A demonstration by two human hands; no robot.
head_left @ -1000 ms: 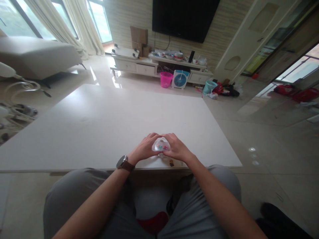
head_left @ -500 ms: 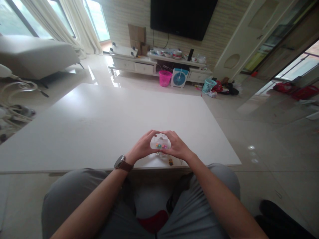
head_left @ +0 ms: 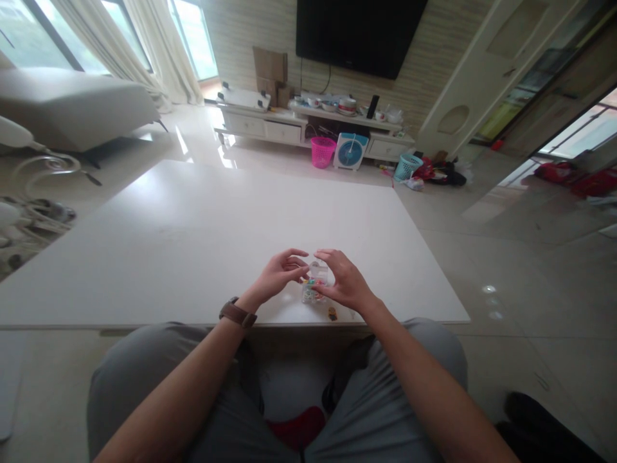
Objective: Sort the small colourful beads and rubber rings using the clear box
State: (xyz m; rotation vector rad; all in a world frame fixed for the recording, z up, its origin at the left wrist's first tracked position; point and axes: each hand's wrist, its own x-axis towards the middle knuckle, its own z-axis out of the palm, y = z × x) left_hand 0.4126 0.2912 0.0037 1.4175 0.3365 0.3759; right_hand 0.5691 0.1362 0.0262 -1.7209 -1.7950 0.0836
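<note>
A small clear plastic box [head_left: 314, 296] with tiny colourful pieces inside stands near the table's front edge. A see-through upright part, which looks like its raised lid, rises at the back. On the box's left side is my left hand [head_left: 283, 272], open, its fingers apart and slightly bent. My right hand [head_left: 343, 280] curves around the right side, thumb and fingers spread, the thumb in front of the box. Whether the thumb touches it is hard to make out. A small yellow and dark piece [head_left: 332, 314] lies just in front of the box.
The white table [head_left: 231, 225] stretches forward and to the left, its front edge close to my knees. Beyond it are a pink basket [head_left: 322, 152], a blue and white fan [head_left: 351, 152] and a light blue basket [head_left: 407, 166] on the floor.
My left hand has moved back to the left and turned, away from the right hand. The thumbs and fingertips that nearly met around the box are now apart, showing more of it.
</note>
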